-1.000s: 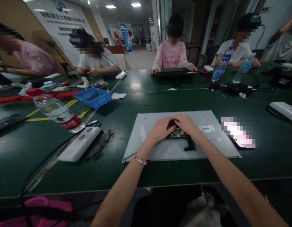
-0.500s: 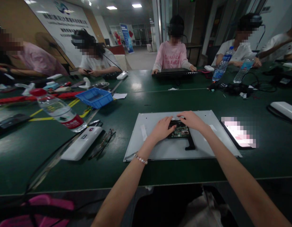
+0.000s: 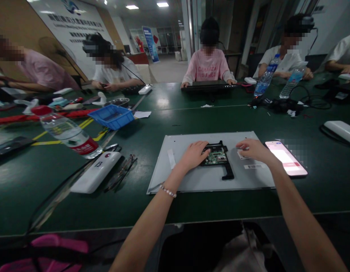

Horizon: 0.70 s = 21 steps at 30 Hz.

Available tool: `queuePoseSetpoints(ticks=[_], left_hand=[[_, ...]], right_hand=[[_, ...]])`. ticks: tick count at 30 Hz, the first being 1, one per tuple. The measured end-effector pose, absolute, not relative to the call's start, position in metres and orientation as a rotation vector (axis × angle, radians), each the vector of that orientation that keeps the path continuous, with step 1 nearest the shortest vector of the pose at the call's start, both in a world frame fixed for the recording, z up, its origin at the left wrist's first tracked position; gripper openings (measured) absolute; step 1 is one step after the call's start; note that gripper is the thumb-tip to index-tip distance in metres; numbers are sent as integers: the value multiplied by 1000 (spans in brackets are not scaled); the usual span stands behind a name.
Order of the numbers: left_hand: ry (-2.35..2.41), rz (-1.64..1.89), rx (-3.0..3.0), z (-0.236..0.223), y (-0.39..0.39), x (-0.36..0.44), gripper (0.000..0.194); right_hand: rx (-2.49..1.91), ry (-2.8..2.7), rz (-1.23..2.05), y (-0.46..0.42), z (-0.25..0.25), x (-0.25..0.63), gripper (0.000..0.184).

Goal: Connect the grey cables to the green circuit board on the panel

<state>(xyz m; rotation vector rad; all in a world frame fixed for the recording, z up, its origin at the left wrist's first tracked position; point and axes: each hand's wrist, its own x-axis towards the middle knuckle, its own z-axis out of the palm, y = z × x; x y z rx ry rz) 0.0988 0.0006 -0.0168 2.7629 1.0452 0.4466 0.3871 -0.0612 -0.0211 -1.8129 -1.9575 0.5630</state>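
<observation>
Grn tbl: phone R of panel, btl L.

On my feed, I saw the right hand leave the far edge of the circuit board and shift right over the pale panel, nearer the phone. That uncovered the far right corner of the black frame. Across the desk, a co-worker's hand came down at far right.
</observation>
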Motion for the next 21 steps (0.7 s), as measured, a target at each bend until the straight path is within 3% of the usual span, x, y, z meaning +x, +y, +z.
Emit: queuePoseSetpoints(ticks=[9, 14, 21], left_hand=[[1035, 406, 2777, -18, 1, 100, 42], [984, 415, 2728, -17, 3, 99, 44], [920, 335, 2681, -16, 5, 92, 66]], right_hand=[[-1822, -1849, 643, -68, -12, 385, 20], [-1609, -1621, 966, -70, -7, 373, 23], [-1601, -1489, 1279, -72, -4, 360, 21]])
